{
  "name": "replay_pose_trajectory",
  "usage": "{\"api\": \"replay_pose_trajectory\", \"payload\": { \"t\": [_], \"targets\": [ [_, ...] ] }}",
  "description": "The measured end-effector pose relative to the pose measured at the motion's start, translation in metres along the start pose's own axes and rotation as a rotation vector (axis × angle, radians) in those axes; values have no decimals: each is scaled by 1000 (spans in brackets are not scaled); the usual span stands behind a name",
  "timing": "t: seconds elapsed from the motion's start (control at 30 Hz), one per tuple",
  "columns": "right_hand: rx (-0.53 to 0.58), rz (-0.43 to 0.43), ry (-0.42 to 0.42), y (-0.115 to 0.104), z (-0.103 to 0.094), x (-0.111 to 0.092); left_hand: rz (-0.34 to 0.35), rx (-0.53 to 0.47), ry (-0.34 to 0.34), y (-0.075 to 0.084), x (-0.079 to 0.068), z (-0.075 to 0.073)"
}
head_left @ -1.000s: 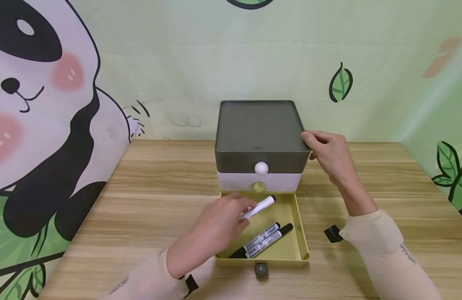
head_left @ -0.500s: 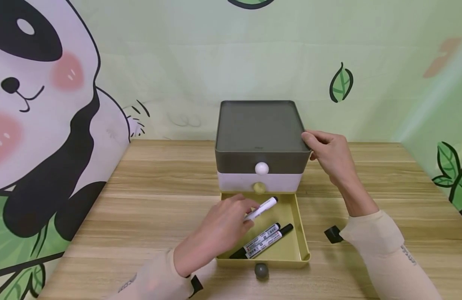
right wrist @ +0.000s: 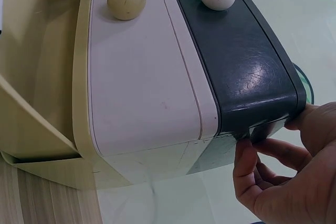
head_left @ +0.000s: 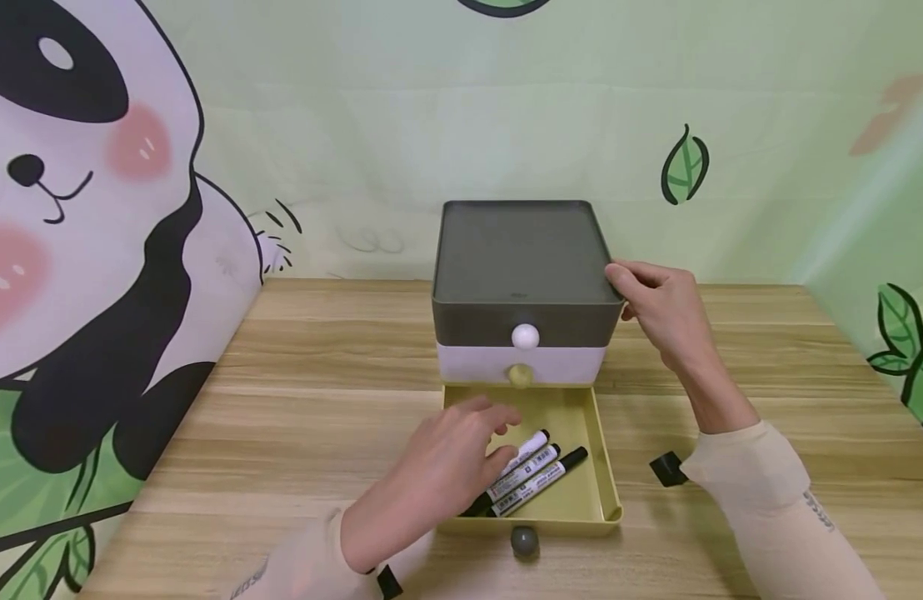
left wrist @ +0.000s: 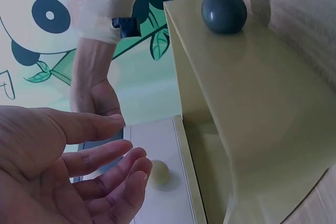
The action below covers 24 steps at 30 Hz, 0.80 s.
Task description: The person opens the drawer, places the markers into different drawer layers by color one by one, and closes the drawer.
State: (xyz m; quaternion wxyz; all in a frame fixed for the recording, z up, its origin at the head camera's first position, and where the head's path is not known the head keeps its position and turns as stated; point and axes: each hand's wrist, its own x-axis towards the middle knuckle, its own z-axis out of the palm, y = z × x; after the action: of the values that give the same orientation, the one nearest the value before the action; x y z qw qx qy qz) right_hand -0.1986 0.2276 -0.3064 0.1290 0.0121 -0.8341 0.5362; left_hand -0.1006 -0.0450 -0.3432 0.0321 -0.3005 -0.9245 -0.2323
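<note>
A small drawer box (head_left: 525, 250) has a dark grey top, a white drawer (head_left: 476, 364) and a pulled-out yellow drawer (head_left: 566, 408) at the bottom. Three white-and-black markers lie slanted side by side in the yellow drawer: a rear marker (head_left: 535, 442), a middle marker (head_left: 525, 473) and a front marker (head_left: 540, 488). Above their left ends is my left hand (head_left: 442, 467), fingers spread loosely and holding nothing; it hides part of them. My right hand (head_left: 667, 321) pinches the box's upper right edge, thumb on the rim and fingers against the side (right wrist: 247, 166).
Round knobs stick out at the front: a white knob (head_left: 525, 337), a yellow knob (head_left: 520, 376) and a dark grey knob (head_left: 525, 542) on the pulled-out drawer. Behind the wooden table (head_left: 341, 350) stands a green backdrop (head_left: 356, 150) with a panda.
The marker that my left hand held now lies in the yellow drawer behind the other two, and that hand's fingers have opened off it. My right hand stays on the box.
</note>
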Motion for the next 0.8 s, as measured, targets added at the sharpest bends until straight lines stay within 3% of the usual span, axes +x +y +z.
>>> {"api": "replay_pose_trajectory", "payload": {
  "t": [0.37,0.8],
  "targets": [
    [7,1,6,-1,-1,-1,47,-25,30,13,-26,3],
    [11,3,4,-1,0,0,46,-103,-36,18,-55,11]
  ]
}}
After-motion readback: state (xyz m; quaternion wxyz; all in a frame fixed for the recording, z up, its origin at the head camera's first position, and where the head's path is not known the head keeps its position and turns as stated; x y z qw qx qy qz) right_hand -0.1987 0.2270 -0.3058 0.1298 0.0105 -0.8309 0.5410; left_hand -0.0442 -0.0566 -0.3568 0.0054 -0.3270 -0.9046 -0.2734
